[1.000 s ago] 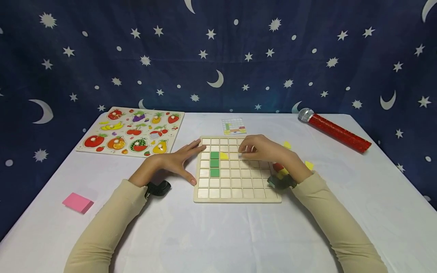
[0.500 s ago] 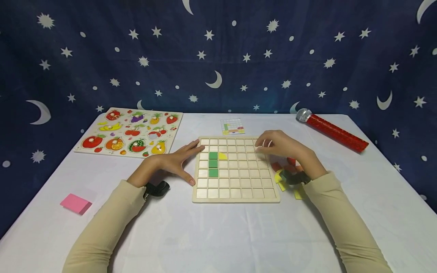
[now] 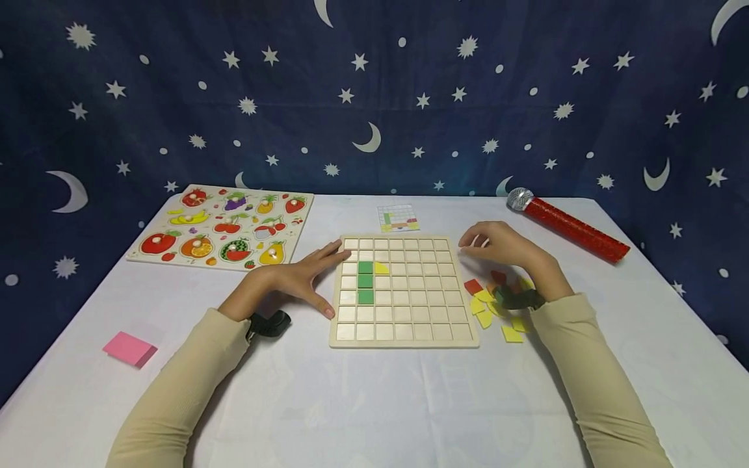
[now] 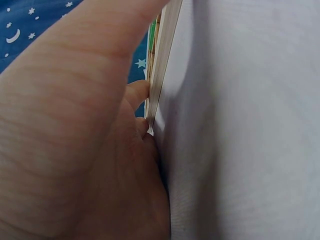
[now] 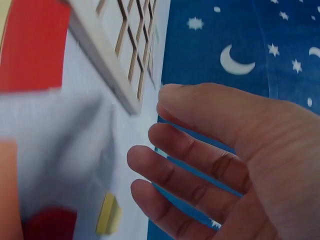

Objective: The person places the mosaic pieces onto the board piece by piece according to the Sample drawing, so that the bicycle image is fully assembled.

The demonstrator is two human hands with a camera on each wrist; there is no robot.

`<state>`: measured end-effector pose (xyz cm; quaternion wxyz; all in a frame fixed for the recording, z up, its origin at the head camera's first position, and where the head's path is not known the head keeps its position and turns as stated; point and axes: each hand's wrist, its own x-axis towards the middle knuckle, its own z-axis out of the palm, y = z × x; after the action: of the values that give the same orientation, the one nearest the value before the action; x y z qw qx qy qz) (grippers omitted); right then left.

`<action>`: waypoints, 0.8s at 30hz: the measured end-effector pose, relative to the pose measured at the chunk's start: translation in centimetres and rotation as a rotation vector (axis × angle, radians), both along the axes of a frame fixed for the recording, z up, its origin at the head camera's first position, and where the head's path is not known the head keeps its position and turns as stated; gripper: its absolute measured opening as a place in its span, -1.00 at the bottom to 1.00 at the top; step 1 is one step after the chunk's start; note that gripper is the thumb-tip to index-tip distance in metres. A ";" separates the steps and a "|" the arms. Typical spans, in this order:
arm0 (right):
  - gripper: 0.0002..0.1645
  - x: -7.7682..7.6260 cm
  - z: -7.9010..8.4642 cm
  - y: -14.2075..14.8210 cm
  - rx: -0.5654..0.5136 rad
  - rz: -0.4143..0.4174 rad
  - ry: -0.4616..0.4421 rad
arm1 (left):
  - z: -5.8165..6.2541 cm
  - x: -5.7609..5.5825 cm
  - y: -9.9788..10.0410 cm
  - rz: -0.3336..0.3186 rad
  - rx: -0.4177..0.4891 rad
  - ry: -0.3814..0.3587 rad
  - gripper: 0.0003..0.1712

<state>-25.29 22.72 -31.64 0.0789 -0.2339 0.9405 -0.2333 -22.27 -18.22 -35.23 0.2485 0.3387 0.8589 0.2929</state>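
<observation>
A pale wooden grid board (image 3: 404, 315) lies flat on the table, with several green square tiles (image 3: 365, 281) in one column and a yellow quarter-round tile (image 3: 381, 268) beside the top one. My left hand (image 3: 301, 279) rests at the board's left edge, thumb and fingers spread along the rim. Off the upper right corner, my right hand (image 3: 503, 244) hovers with loosely bent fingers; the right wrist view shows nothing in them. Under that wrist lie loose yellow tiles (image 3: 484, 318) and red tiles (image 3: 473, 286), partly hidden by the wrist camera.
Behind the board lies a small pattern card (image 3: 398, 218) with a coloured grid. A fruit peg puzzle (image 3: 196, 244) is at the back left, a red glittery microphone (image 3: 576, 229) at the back right. Folded pink paper (image 3: 130, 350) sits at the left.
My right hand has moved right, from above the board to beyond its upper right corner, uncovering more of the loose tiles. The left hand has stayed in place.
</observation>
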 end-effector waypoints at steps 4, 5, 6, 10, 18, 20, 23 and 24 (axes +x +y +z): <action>-0.75 -0.2 -0.1 1.0 -0.001 -0.055 -0.014 | 0.0 0.0 0.0 0.000 0.000 -0.004 0.47; -0.74 -0.2 -0.1 1.2 0.000 -0.071 -0.018 | 0.0 0.0 0.0 0.000 0.001 -0.003 0.47; -0.73 -0.3 -0.1 1.4 0.001 -0.083 -0.022 | 0.0 0.0 0.0 -0.001 0.000 -0.001 0.47; -0.72 -0.4 -0.1 2.0 0.001 -0.095 -0.017 | -0.1 -0.1 0.0 0.001 -0.003 0.003 0.48; -0.68 -0.8 -0.7 2.7 0.040 -0.182 -0.102 | 0.0 -0.1 0.1 0.004 -0.003 -0.003 0.48; -0.69 -0.8 -0.9 2.7 0.036 -0.184 -0.097 | 0.0 -0.1 0.1 0.004 -0.002 -0.004 0.48; -0.73 -0.9 -1.3 2.5 0.026 -0.182 -0.074 | 0.1 0.0 0.1 0.009 -0.005 -0.001 0.47; -0.74 -0.9 -1.4 2.4 0.022 -0.181 -0.067 | 0.1 0.0 0.1 0.010 -0.006 0.001 0.47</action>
<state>-26.20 25.13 -33.03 0.0914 -0.1392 0.9572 -0.2368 -22.30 -18.15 -35.15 0.2475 0.3337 0.8618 0.2911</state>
